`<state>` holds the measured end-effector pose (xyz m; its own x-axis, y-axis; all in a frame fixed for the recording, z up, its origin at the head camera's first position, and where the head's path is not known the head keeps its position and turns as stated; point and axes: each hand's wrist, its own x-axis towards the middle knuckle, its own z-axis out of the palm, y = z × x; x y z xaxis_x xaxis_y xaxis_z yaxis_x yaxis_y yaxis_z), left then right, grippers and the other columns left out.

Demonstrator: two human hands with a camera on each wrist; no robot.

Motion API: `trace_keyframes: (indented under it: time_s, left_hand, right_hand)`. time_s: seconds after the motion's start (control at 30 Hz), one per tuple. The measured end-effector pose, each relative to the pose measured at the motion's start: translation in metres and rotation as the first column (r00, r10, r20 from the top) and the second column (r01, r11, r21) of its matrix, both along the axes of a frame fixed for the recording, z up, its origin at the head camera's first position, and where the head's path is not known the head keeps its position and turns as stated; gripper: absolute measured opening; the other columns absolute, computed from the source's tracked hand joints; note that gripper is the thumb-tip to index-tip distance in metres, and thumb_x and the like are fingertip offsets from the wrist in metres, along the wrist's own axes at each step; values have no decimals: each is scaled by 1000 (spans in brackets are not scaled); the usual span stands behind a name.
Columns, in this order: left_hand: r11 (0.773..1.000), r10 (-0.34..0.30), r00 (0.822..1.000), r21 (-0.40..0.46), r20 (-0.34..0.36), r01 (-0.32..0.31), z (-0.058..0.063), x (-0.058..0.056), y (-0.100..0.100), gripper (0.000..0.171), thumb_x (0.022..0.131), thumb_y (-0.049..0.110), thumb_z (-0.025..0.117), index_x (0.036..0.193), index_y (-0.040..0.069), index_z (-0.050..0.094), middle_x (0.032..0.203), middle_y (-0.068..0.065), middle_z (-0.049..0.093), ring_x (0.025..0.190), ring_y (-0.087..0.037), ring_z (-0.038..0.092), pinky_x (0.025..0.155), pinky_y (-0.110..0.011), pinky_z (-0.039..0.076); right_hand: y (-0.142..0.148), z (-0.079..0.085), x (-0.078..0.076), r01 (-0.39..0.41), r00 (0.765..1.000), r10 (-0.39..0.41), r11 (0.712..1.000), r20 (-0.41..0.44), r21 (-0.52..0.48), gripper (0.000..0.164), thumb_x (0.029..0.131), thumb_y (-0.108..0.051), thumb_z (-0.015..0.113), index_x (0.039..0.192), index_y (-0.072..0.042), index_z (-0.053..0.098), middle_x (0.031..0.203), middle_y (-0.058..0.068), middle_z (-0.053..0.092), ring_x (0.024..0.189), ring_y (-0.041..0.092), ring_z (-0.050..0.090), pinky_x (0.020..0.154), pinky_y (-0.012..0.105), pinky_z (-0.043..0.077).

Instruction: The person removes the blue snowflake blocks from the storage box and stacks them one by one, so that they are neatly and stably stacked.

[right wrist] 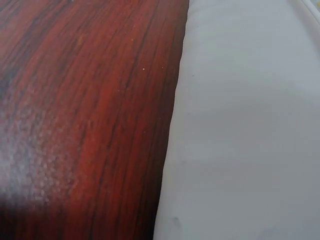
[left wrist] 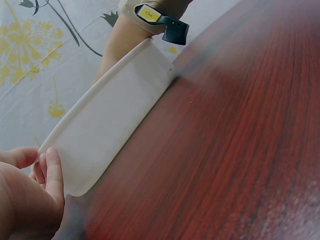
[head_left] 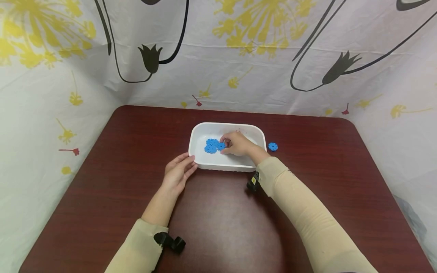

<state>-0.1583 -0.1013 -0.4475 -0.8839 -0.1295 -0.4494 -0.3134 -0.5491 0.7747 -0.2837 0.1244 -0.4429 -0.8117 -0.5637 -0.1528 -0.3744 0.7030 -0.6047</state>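
Note:
A white plastic tray (head_left: 227, 165) stands on the table, with several blue notched interlocking discs (head_left: 211, 147) clustered on its floor. My right hand (head_left: 237, 144) reaches in over the tray's right side and holds a blue interlocking disc (head_left: 221, 146) between thumb and fingers, at the right edge of the cluster. At the near left corner, my left hand (head_left: 177, 172) grips the rim; in the left wrist view its thumb and fingers (left wrist: 54, 172) lie against the rim and outer wall. Only the tray's side wall (right wrist: 245, 125) and the table show in the right wrist view.
One more blue disc (head_left: 272, 146) lies on the dark red wooden table (head_left: 218, 220), just right of the tray. Behind the table hangs a white patterned cloth (head_left: 205, 57). Black wrist cameras (head_left: 172, 242) are strapped at both sleeves.

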Motion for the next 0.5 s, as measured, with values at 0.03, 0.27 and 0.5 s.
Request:
trace_keyframes:
  time_s: [0.03, 0.27, 0.5]
  left_hand:
    - [1000, -3, 1000, -1, 8, 3, 0, -1, 0, 24, 93, 0, 70, 114, 3, 59, 85, -4, 63, 75, -12, 65, 82, -26, 63]
    - [1000, -14, 999, -2, 28, 15, 0, -1, 0, 28, 94, 1, 69, 119, 1, 57, 88, -4, 63, 76, -11, 65, 84, -26, 62]
    - [1000, -17, 999, -19, 31, 18, 2, -1, 0, 31, 94, 2, 69, 123, 0, 56, 95, -5, 62, 78, -11, 65, 86, -26, 61]
  right_hand:
    - [0, 0, 0, 0, 1000, 0, 1000, -3, 0, 34, 89, -16, 80, 117, -1, 66, 93, 8, 64, 86, 20, 59, 82, 33, 54]
    - [4, 2, 4, 4, 1000, -4, 1000, -17, -25, 36, 89, -20, 81, 117, -1, 69, 91, 6, 65, 87, 19, 61, 104, 38, 46]
    - [13, 8, 10, 20, 996, -27, 996, -83, -82, 34, 87, -21, 83, 113, -2, 71, 91, 4, 67, 84, 18, 65, 110, 41, 43]
